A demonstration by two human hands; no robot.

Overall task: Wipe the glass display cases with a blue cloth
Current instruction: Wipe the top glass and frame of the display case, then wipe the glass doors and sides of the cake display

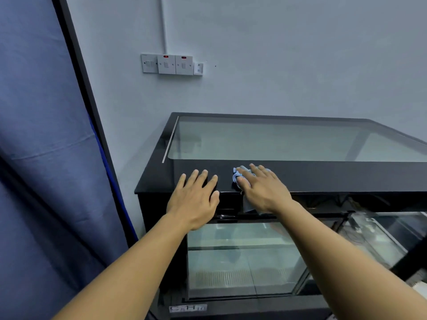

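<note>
The blue cloth (240, 175) lies bunched under the right hand (261, 188), fingers flat, on the display case (346, 176) black front band, glass top just beyond the fingertips; the left hand (196, 197) rests flat alongside, empty.

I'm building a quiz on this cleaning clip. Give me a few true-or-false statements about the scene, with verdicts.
1. The right hand presses the blue cloth on the case's black top frame. True.
2. The left hand holds a spray bottle. False: it rests flat and empty on the frame.
3. The cloth lies on the glass top panel. False: it is on the black frame, nearer than the glass.
4. Wall switches are mounted above the case. True.
</note>
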